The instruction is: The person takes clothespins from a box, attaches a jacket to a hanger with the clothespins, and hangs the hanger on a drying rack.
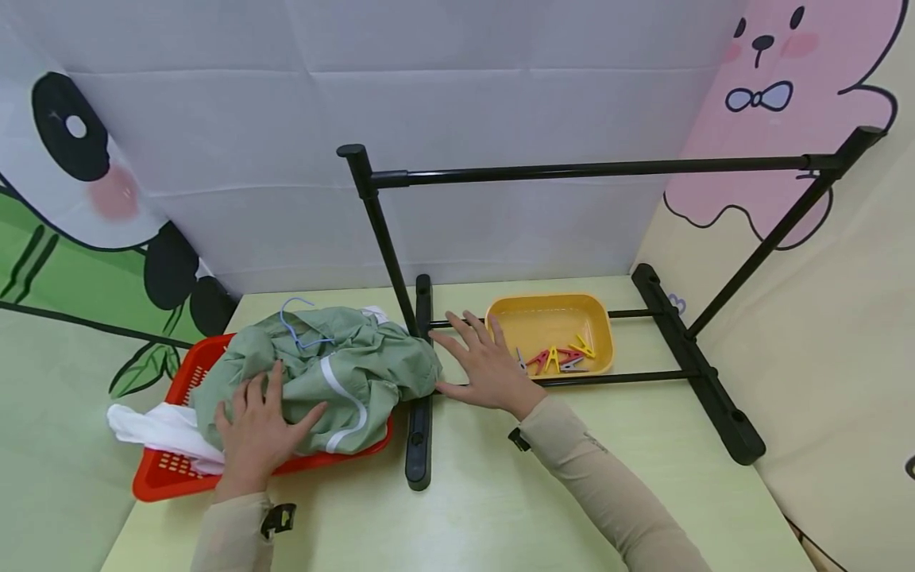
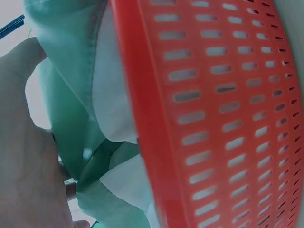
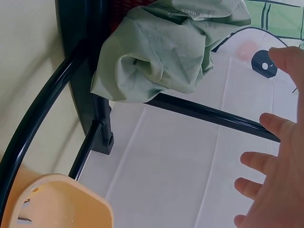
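Observation:
A bunched green garment (image 1: 389, 357) with a white stripe lies heaped in a red basket (image 1: 153, 475). On top of it is a blue clothes hanger (image 1: 287, 327). My left hand (image 1: 257, 433) rests on the near side of the garment, fingers spread; in the left wrist view it lies beside the green cloth (image 2: 69, 123) and the basket wall. My right hand (image 1: 493, 373) hovers between the garment and a yellow tray (image 1: 599, 322), fingers spread and holding nothing. In the right wrist view its fingers stand apart from the green cloth (image 3: 161, 52).
A black garment rack (image 1: 593, 168) stands on the table, its left foot (image 1: 418, 445) beside the basket and its right foot (image 1: 715, 389) near the wall. Several coloured clothespins (image 1: 554, 357) lie in the tray. White cloth (image 1: 160, 427) hangs over the basket's left rim.

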Tool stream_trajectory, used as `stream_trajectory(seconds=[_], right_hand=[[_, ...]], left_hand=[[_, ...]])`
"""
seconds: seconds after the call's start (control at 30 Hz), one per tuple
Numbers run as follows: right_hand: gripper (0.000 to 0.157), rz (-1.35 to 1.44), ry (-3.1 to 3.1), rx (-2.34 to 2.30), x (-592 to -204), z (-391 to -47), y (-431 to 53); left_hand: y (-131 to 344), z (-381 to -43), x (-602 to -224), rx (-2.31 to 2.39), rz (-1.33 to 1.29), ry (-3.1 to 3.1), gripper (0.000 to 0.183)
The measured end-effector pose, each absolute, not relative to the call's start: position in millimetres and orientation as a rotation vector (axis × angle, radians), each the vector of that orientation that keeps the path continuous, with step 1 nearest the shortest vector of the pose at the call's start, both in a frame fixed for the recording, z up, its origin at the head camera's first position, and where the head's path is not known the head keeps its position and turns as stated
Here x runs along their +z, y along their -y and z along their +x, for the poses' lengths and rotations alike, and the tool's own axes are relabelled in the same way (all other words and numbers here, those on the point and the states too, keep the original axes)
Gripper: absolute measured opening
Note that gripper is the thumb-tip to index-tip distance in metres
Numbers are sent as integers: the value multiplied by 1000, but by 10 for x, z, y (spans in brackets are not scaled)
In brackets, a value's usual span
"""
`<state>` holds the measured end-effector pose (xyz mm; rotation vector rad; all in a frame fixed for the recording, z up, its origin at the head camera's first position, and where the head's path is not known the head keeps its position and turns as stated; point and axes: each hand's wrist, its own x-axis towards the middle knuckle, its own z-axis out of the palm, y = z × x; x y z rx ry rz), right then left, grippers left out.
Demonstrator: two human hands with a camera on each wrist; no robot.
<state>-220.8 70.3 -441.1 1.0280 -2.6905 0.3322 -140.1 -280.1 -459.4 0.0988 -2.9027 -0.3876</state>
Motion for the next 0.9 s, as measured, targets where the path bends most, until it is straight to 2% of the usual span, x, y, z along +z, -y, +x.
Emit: stream_trajectory(seconds=[0.9], right_hand=[[73, 1087, 2687, 330, -4497, -2293, -488]], left_hand=[[2925, -1451, -4633, -378, 117, 2949, 103]])
